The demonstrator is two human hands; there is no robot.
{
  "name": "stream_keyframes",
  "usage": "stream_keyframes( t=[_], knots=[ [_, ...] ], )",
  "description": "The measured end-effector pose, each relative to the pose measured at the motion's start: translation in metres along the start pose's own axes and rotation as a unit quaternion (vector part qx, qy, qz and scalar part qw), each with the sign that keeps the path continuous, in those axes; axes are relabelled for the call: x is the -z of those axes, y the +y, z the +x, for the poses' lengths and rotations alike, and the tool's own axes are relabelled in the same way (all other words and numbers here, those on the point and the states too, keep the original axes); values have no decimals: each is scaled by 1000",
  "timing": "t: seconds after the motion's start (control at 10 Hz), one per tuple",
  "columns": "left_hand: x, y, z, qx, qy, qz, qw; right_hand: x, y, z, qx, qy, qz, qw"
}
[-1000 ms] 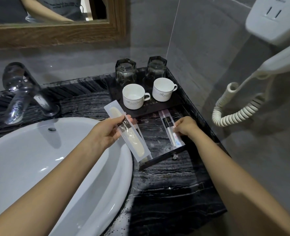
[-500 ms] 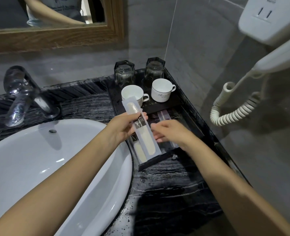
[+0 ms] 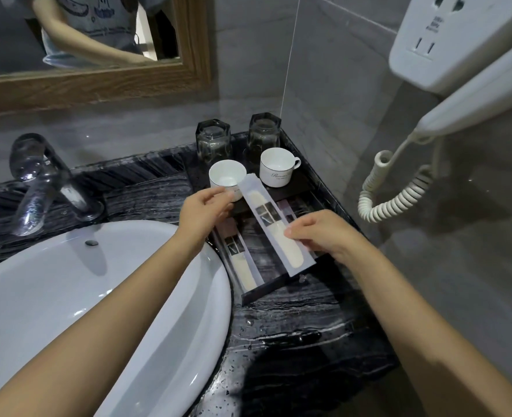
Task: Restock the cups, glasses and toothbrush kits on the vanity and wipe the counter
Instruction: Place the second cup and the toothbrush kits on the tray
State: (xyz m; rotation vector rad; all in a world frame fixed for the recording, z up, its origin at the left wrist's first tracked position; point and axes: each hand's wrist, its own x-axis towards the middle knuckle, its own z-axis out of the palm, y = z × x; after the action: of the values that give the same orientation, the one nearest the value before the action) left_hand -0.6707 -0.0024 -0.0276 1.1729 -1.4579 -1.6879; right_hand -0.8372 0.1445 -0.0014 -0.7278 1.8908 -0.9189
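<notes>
1. Clear plastic toothbrush kit (image 3: 274,227) held above the dark tray (image 3: 278,288), slanting from far left to near right, far end over the rim of the left cup (image 3: 227,179).
2. Pinched along its near right edge by the right hand (image 3: 323,236), thumb on top of the wrapper.
3. Left hand (image 3: 202,213) just left of the kit, fingers loosely curled, fingertips close to the far end; cannot tell whether touching or let go.
4. Second kit (image 3: 239,260) lying flat in the tray's left side, below and left of the held one, partly under the left wrist.
5. Third kit (image 3: 289,213) barely showing in the tray's right side, mostly hidden behind the held kit and the right hand.
6. Right cup (image 3: 278,168) and two dark glasses (image 3: 214,141) standing at the tray's far end, apart from both hands.
7. Wet black marble counter (image 3: 293,341) near the tray, white sink (image 3: 68,296) to the left.
8. Compared with half a second ago: held kit shifted rightward and now gripped by the right hand, formerly by the left; left-side kit now uncovered in the tray.
</notes>
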Motion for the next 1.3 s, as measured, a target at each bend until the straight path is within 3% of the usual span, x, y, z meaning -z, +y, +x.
stream_keyframes(
  t=[0.1, 0.2, 0.3, 0.4, 0.6, 1.1, 1.3],
  knots=[
    [13, -16, 1, -167, 83, 312, 931, 11, 5, 2, -59, 0, -33, 998],
    [13, -35, 6, -224, 12, 475, 851, 3, 9, 9, -89, 17, -83, 992],
    [10, -51, 8, -208, -37, 546, 811, -11, 12, 24, -95, 44, -82, 991],
    [9, -60, 9, -230, -39, 585, 777, -24, 14, 43, -90, 75, -77, 990],
    [9, -64, 8, -246, -47, 615, 748, -46, 25, 58, -98, 86, -125, 984],
    [10, -64, 8, -248, -50, 616, 746, -55, 32, 61, -28, 70, -308, 948],
    [12, -63, 8, -247, -58, 625, 738, -47, 43, 59, 21, 97, -287, 953]
  ],
)
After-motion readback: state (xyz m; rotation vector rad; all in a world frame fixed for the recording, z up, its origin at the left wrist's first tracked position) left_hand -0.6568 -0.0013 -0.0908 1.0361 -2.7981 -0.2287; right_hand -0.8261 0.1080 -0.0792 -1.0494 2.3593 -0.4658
